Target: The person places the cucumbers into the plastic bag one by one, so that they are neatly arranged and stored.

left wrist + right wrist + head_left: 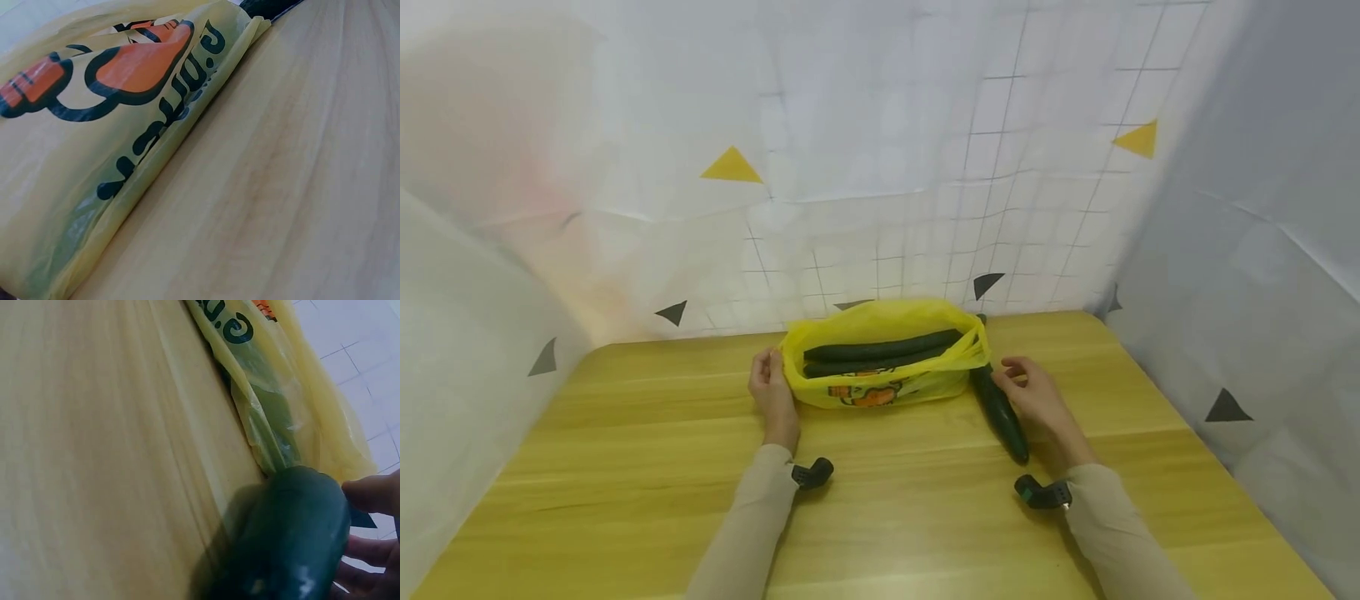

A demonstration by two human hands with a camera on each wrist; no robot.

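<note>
A yellow plastic bag [880, 392] with printed orange figures lies on its side on the table, its mouth spread. Inside it are two long dark green cucumbers [880, 348], side by side. My left hand [772, 396] pinches the bag's left edge; in the left wrist view only the printed bag [144, 81] shows, not the fingers. Another cucumber [1003, 421] lies outside along the bag's right end, its far part partly behind the bag. My right hand [1033, 392] is just right of it, fingers loosely bent; the right wrist view shows thumb and fingers beside the cucumber [287, 537].
The wooden table [895, 517] extends toward me and to both sides. White sheeting [865, 167] with grid lines and yellow and black triangles stands behind the table. More sheeting [1262, 292] closes off the right side. Each wrist wears a small black camera [812, 473].
</note>
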